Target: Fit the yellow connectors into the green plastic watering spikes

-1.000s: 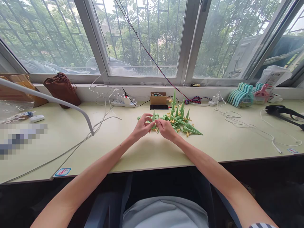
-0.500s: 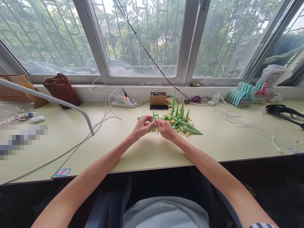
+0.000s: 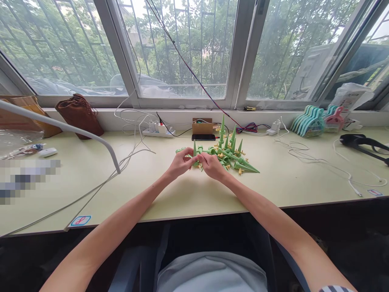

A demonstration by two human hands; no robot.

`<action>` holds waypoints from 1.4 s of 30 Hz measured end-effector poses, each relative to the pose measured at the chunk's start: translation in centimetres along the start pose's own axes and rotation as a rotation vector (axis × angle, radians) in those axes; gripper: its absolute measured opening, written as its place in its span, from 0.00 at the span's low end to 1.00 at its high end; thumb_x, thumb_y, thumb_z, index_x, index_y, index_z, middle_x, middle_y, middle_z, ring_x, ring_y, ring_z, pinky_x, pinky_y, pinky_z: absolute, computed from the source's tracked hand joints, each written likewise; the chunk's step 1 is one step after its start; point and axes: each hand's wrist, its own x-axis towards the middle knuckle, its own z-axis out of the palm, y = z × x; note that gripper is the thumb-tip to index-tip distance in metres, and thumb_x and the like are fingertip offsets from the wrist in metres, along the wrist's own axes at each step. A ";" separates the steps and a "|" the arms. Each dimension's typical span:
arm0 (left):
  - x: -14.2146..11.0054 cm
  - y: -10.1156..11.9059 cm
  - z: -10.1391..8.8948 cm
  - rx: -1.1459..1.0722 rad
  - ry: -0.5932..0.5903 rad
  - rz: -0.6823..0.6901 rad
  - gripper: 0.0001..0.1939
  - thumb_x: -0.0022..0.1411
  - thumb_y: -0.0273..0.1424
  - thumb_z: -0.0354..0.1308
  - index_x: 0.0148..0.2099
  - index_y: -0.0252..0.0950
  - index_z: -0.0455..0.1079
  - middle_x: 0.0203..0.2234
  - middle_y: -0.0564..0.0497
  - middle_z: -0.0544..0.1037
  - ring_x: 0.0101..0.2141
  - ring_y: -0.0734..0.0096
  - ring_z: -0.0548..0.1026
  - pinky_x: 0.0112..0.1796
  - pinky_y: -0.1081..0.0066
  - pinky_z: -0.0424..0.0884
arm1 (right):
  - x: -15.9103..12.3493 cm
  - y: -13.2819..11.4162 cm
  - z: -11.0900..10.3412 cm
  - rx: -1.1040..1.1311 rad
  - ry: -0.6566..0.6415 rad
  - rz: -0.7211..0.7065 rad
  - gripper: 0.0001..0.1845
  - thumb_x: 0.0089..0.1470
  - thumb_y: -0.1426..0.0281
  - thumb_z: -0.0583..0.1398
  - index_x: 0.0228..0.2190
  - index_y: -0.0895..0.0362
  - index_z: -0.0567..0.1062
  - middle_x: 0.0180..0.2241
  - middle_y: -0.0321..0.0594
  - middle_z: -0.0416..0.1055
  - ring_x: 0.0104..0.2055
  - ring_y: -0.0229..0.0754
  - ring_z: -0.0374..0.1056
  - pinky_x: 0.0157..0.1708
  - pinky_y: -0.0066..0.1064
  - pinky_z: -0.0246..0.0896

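Note:
My left hand (image 3: 181,163) is closed around the lower part of a green plant watering spike (image 3: 195,148), whose pointed tip stands up above the fingers. Touching it from the other side, my right hand (image 3: 212,165) is closed with thumb and fingertips pinched at the spike's base. The exact part under those fingertips is hidden. Just behind and to the right of my hands is a pile of similar spikes (image 3: 247,165) with small yellow valves (image 3: 241,171). Several in the pile stand upright; others lie on their sides.
A black phone (image 3: 203,137) lies before a small cardboard box (image 3: 202,126) at the back of the table (image 3: 194,202). White cables and a power strip (image 3: 158,132) are to the left. Turquoise hangers (image 3: 308,121) and a black strapped object (image 3: 361,142) are at right.
The tip of the held spike has shifted slightly to the left and tilts less. Both hands stay in nearly the same place, still together.

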 end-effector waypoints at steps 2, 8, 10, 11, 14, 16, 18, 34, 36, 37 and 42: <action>0.0 -0.1 0.0 -0.004 0.010 0.007 0.21 0.54 0.48 0.68 0.37 0.37 0.68 0.32 0.53 0.72 0.19 0.83 0.66 0.17 0.76 0.59 | 0.0 0.0 0.0 0.001 -0.003 0.004 0.22 0.68 0.57 0.46 0.24 0.53 0.56 0.20 0.31 0.57 0.23 0.36 0.50 0.26 0.30 0.45; 0.2 -0.7 0.0 0.008 0.024 0.075 0.20 0.55 0.46 0.68 0.37 0.37 0.67 0.33 0.54 0.69 0.20 0.83 0.68 0.17 0.78 0.58 | 0.0 0.0 0.0 -0.005 -0.020 0.020 0.21 0.68 0.58 0.47 0.24 0.54 0.58 0.20 0.32 0.58 0.23 0.36 0.52 0.27 0.29 0.47; 0.3 -0.9 -0.1 0.020 0.021 0.107 0.19 0.56 0.44 0.68 0.37 0.36 0.67 0.33 0.54 0.69 0.21 0.83 0.69 0.17 0.79 0.58 | 0.0 0.0 0.0 -0.001 -0.025 0.023 0.21 0.68 0.58 0.47 0.25 0.54 0.60 0.21 0.33 0.60 0.24 0.36 0.54 0.27 0.29 0.48; 0.4 -1.1 -0.1 0.026 0.018 0.120 0.18 0.56 0.43 0.68 0.37 0.36 0.67 0.33 0.54 0.69 0.21 0.83 0.69 0.17 0.79 0.57 | 0.0 0.0 0.0 0.003 -0.026 0.023 0.21 0.68 0.58 0.47 0.25 0.54 0.60 0.21 0.33 0.61 0.24 0.36 0.55 0.28 0.29 0.48; 0.4 -1.4 -0.1 0.053 0.021 0.151 0.16 0.57 0.41 0.66 0.38 0.37 0.67 0.33 0.54 0.70 0.20 0.83 0.68 0.17 0.79 0.58 | 0.1 0.0 -0.1 0.017 -0.021 0.022 0.22 0.68 0.57 0.46 0.24 0.55 0.61 0.21 0.34 0.62 0.24 0.36 0.55 0.28 0.29 0.48; 0.3 -1.5 0.0 0.081 0.027 0.171 0.15 0.58 0.41 0.65 0.39 0.37 0.68 0.31 0.54 0.71 0.19 0.83 0.66 0.18 0.78 0.59 | 0.1 0.0 -0.1 0.027 -0.013 0.024 0.24 0.68 0.56 0.46 0.23 0.55 0.61 0.21 0.34 0.61 0.24 0.36 0.55 0.27 0.29 0.48; 0.2 -1.5 0.2 0.110 0.031 0.190 0.14 0.59 0.40 0.65 0.39 0.37 0.68 0.28 0.55 0.70 0.19 0.83 0.64 0.18 0.78 0.61 | 0.2 0.0 0.0 0.032 -0.002 0.029 0.26 0.68 0.56 0.45 0.22 0.55 0.60 0.20 0.34 0.60 0.23 0.35 0.54 0.27 0.29 0.48; 0.5 -0.5 0.7 -0.129 0.163 0.047 0.20 0.64 0.50 0.58 0.40 0.37 0.66 0.27 0.55 0.71 0.16 0.80 0.68 0.15 0.75 0.66 | 0.5 0.3 0.1 0.032 0.098 0.045 0.29 0.67 0.51 0.45 0.23 0.55 0.63 0.21 0.37 0.65 0.23 0.36 0.58 0.27 0.29 0.50; 0.5 -0.7 0.5 -0.076 0.197 0.024 0.19 0.63 0.49 0.59 0.39 0.37 0.66 0.25 0.56 0.70 0.15 0.80 0.66 0.14 0.76 0.63 | 0.4 0.2 0.1 0.039 0.092 0.039 0.29 0.67 0.50 0.45 0.23 0.55 0.64 0.22 0.37 0.66 0.23 0.36 0.58 0.27 0.29 0.51; 0.6 -0.8 0.5 -0.049 0.197 0.001 0.19 0.62 0.49 0.60 0.38 0.37 0.66 0.23 0.57 0.68 0.15 0.81 0.65 0.14 0.76 0.62 | 0.4 0.2 0.1 0.044 0.087 0.036 0.29 0.67 0.50 0.45 0.23 0.55 0.64 0.22 0.37 0.67 0.24 0.36 0.59 0.27 0.29 0.51; 0.4 -0.6 0.3 -0.033 0.059 -0.156 0.21 0.64 0.51 0.57 0.36 0.38 0.64 0.14 0.59 0.63 0.14 0.78 0.62 0.15 0.76 0.62 | 0.3 0.1 0.0 0.074 0.081 0.020 0.28 0.66 0.49 0.45 0.25 0.55 0.65 0.24 0.38 0.68 0.24 0.36 0.59 0.28 0.29 0.52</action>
